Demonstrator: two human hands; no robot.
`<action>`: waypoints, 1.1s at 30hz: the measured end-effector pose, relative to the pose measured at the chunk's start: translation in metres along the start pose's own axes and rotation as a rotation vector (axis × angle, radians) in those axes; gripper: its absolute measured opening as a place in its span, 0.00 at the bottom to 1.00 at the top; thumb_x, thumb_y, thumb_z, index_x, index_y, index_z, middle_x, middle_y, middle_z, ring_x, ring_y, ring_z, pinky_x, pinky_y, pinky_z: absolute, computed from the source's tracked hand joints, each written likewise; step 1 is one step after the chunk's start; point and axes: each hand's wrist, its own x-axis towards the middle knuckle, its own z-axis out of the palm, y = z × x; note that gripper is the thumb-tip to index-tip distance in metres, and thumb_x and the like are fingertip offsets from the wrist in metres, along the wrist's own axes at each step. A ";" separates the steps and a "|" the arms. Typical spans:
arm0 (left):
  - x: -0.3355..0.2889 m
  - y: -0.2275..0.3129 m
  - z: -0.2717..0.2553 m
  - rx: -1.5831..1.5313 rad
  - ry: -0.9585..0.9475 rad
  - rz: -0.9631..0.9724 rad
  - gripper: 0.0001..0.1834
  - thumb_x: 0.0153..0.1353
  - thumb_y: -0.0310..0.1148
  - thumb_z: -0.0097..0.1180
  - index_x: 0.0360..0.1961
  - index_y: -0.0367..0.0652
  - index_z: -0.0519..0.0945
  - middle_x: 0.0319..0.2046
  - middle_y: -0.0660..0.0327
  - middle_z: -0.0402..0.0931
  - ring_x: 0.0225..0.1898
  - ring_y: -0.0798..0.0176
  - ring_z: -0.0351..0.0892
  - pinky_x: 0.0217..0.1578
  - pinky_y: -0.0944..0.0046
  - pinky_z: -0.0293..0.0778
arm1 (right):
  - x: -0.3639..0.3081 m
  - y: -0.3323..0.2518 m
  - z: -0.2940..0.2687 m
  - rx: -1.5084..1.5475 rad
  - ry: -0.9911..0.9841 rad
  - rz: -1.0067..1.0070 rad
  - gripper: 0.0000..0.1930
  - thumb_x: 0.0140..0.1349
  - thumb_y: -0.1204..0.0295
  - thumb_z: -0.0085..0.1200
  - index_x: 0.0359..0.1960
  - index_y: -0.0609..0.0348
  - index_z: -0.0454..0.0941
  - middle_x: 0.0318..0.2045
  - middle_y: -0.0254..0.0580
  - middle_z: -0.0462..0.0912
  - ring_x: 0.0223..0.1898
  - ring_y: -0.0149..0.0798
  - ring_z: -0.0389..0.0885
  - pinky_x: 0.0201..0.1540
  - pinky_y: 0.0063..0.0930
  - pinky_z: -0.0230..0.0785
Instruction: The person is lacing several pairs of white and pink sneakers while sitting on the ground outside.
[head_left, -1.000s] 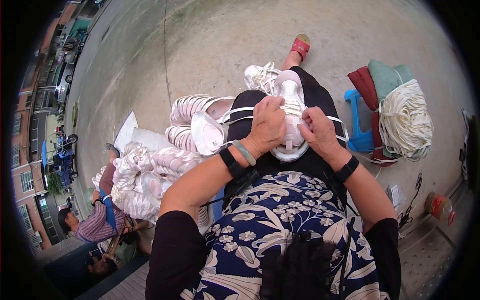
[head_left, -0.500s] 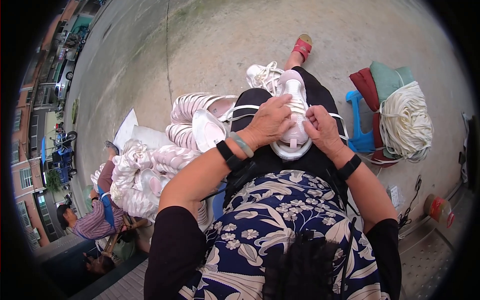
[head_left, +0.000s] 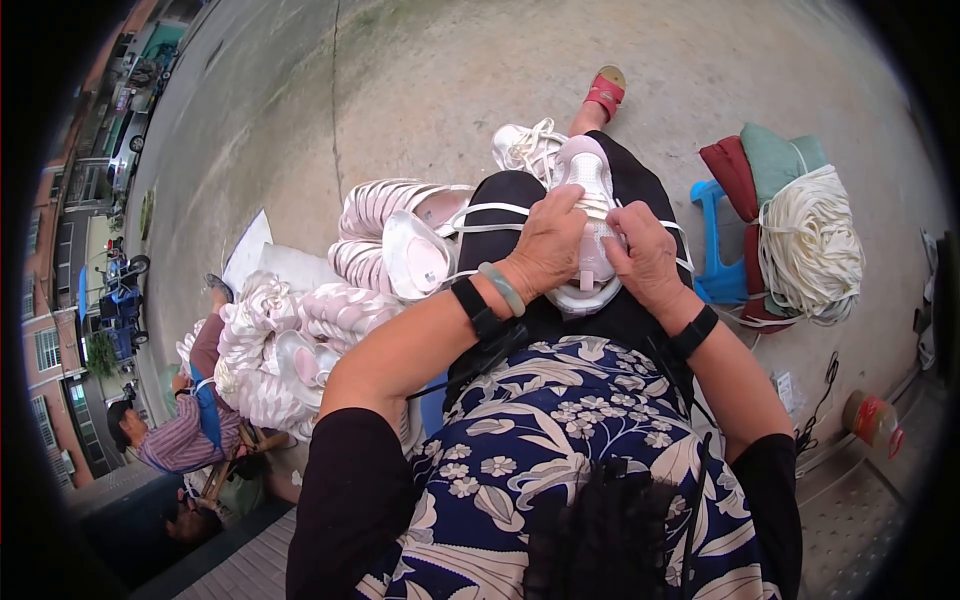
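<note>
A white and pale pink sneaker (head_left: 588, 160) lies across my lap, its heel end toward me. White shoelace (head_left: 496, 207) loops out from it on both sides. My left hand (head_left: 548, 240) is closed at the left of the lacing, with bent fingertips pressed on the lace rows. Opposite it, my right hand (head_left: 645, 250) pinches at the right edge of the lacing; the fingers partly hide what they hold. Just beyond my knee is another white sneaker (head_left: 527, 150) with loose laces.
Stacked white and pink shoe pieces (head_left: 385, 235) and a larger heap (head_left: 290, 335) lie to my left. On the right are a blue stool (head_left: 712, 240), a bundle of white laces (head_left: 815, 240) and a plastic bottle (head_left: 873, 422). Another person (head_left: 185, 435) sits at far left.
My right hand has shifted slightly up and left along the lacing, closer to my left hand. My left fingers have moved slightly up the lacing.
</note>
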 end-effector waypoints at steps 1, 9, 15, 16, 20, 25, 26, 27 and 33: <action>0.001 -0.001 0.000 -0.005 -0.006 -0.001 0.05 0.49 0.21 0.50 0.29 0.31 0.73 0.47 0.40 0.69 0.51 0.40 0.67 0.53 0.53 0.64 | 0.001 -0.001 -0.001 -0.012 -0.012 -0.043 0.09 0.48 0.75 0.54 0.33 0.57 0.71 0.28 0.43 0.70 0.31 0.46 0.74 0.31 0.36 0.67; -0.001 -0.007 -0.004 -0.067 -0.035 0.004 0.06 0.47 0.20 0.50 0.29 0.31 0.74 0.47 0.40 0.69 0.50 0.40 0.68 0.53 0.55 0.65 | 0.008 0.001 0.014 -0.153 -0.064 -0.121 0.02 0.49 0.76 0.52 0.25 0.58 0.72 0.25 0.42 0.70 0.31 0.46 0.75 0.31 0.37 0.68; -0.003 -0.005 -0.002 -0.054 -0.014 0.016 0.06 0.46 0.19 0.51 0.29 0.31 0.74 0.47 0.40 0.69 0.50 0.40 0.68 0.53 0.55 0.65 | 0.010 0.004 0.018 -0.250 -0.123 -0.094 0.01 0.49 0.75 0.51 0.24 0.54 0.73 0.25 0.41 0.71 0.30 0.45 0.74 0.31 0.40 0.63; -0.003 -0.005 -0.002 -0.052 -0.004 0.027 0.06 0.46 0.19 0.51 0.29 0.31 0.74 0.47 0.40 0.69 0.51 0.40 0.68 0.54 0.55 0.65 | 0.010 0.004 0.020 -0.286 -0.119 -0.124 0.01 0.49 0.75 0.51 0.24 0.54 0.73 0.25 0.40 0.72 0.30 0.45 0.74 0.32 0.39 0.60; -0.001 -0.004 -0.004 -0.045 0.001 0.047 0.06 0.47 0.20 0.52 0.29 0.31 0.74 0.48 0.40 0.69 0.51 0.40 0.68 0.53 0.54 0.66 | 0.009 0.003 0.016 -0.383 -0.102 -0.163 0.01 0.49 0.75 0.50 0.24 0.53 0.72 0.25 0.39 0.72 0.29 0.43 0.73 0.34 0.38 0.56; -0.004 0.003 -0.016 0.286 -0.045 0.106 0.08 0.50 0.29 0.49 0.29 0.35 0.75 0.50 0.46 0.68 0.54 0.46 0.65 0.54 0.50 0.60 | 0.001 0.003 -0.024 -0.280 -0.006 -0.124 0.01 0.51 0.75 0.50 0.25 0.57 0.71 0.23 0.46 0.71 0.27 0.51 0.71 0.31 0.42 0.61; -0.005 0.002 -0.016 0.288 -0.041 0.104 0.08 0.50 0.29 0.49 0.29 0.35 0.75 0.50 0.46 0.68 0.54 0.46 0.65 0.54 0.50 0.60 | -0.006 0.013 -0.036 -0.260 -0.003 -0.075 0.02 0.50 0.76 0.50 0.24 0.55 0.70 0.24 0.44 0.72 0.29 0.47 0.72 0.32 0.40 0.59; -0.007 0.001 -0.016 0.307 -0.042 0.098 0.08 0.50 0.29 0.49 0.29 0.36 0.75 0.51 0.47 0.68 0.54 0.47 0.64 0.55 0.49 0.58 | -0.013 0.023 -0.047 -0.241 -0.002 -0.027 0.03 0.49 0.76 0.51 0.23 0.54 0.70 0.24 0.41 0.72 0.32 0.43 0.73 0.33 0.39 0.58; 0.001 0.008 -0.018 0.392 -0.068 0.123 0.08 0.48 0.29 0.49 0.29 0.38 0.75 0.51 0.50 0.68 0.53 0.50 0.64 0.55 0.49 0.56 | -0.036 0.033 -0.062 -0.230 -0.066 -0.091 0.03 0.49 0.75 0.51 0.27 0.55 0.71 0.25 0.40 0.71 0.31 0.43 0.72 0.36 0.37 0.59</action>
